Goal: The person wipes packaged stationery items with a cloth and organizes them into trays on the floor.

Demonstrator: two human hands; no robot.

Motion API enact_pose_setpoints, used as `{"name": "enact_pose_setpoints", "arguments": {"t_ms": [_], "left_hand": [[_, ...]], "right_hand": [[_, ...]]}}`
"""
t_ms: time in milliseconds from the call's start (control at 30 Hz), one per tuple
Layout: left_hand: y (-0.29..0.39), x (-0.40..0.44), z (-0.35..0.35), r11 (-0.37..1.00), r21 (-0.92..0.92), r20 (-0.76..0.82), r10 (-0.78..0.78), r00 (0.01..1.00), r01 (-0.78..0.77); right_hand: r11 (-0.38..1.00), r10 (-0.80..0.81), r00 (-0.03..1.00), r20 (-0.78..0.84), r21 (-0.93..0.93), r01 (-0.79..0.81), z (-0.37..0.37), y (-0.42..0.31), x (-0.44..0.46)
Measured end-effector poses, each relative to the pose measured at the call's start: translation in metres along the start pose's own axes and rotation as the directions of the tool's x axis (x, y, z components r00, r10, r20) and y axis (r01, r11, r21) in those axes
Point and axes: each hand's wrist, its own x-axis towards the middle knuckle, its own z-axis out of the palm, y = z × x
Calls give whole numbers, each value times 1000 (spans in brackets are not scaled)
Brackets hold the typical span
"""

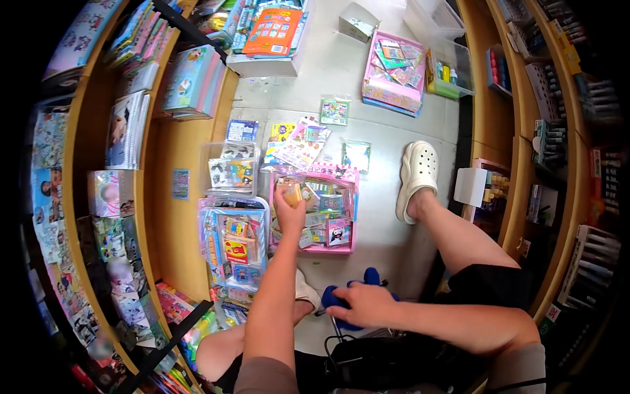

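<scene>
My left hand [289, 211] is closed on a small tan packet [293, 195] at the left side of a pink display box [355, 226]. Inside that box lie several small packets, among them a pink one with a black-and-white character [338, 232]. My right hand [362, 305] rests over a dark blue object [372, 277] near my lap, fingers loosely spread; my hand partly hides this object, and I cannot make out its kind. Behind the pink box, flat sticker-like packs [302, 146] lie in a loose pile.
On the left, a clear bin [253, 172] and a tray of packets [264, 226] stand beside a wooden shelf [161, 148]. Farther back are another pink box [393, 92], a clear container [464, 67] and a carton of books [262, 66]. My pale clog [419, 172] is at right.
</scene>
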Motion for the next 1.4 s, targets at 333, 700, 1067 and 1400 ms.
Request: {"name": "enact_pose_setpoints", "arguments": {"t_ms": [333,700,1067,1400], "left_hand": [[86,-107,-120,-147,-760,640,-1,768,633],[122,-217,-149,-201,-723,621,228,750,661],[164,-269,-204,301,-742,638,40,769,599],[105,-265,-194,846,-534,-130,-68,989,-12]], "right_hand": [[995,-50,899,-435,-98,8,-41,1,15],[898,-439,570,-695,-307,317,62,-39,-33],[442,-58,950,-306,845,300,44,-28,-67],[226,-319,947,46,974,28,125,-57,-46]]}}
